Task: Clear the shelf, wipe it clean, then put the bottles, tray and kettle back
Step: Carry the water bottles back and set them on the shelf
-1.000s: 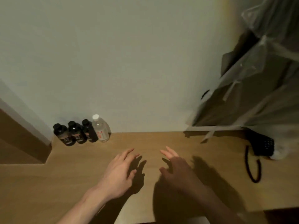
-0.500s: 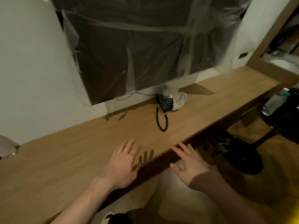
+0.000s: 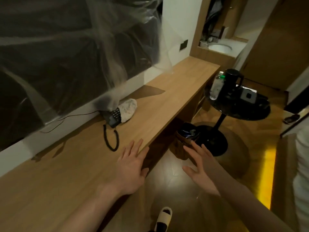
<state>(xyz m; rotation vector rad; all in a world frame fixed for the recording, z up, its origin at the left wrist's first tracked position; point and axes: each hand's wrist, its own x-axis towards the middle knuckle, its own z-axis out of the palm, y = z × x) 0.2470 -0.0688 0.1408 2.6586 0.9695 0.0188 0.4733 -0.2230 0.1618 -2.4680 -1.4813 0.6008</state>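
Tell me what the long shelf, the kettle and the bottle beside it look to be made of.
Shelf: wood or wood-look laminate, matte, with straight pale-brown grain lines. Kettle: black with a soft sheen; could be plastic or coated metal, the dim light leaves it open. Bottle: clear plastic by its see-through body, with a green cap.

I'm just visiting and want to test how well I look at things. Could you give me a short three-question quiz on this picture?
1. True or false: the left hand grips the telephone.
2. Where does the black kettle stand? A) on the wooden shelf B) on the round black side table C) on the floor
3. What stands next to the kettle?

Key:
1. False; its fingers lie straight over the shelf edge, holding nothing.
2. B
3. A clear water bottle with a green cap.
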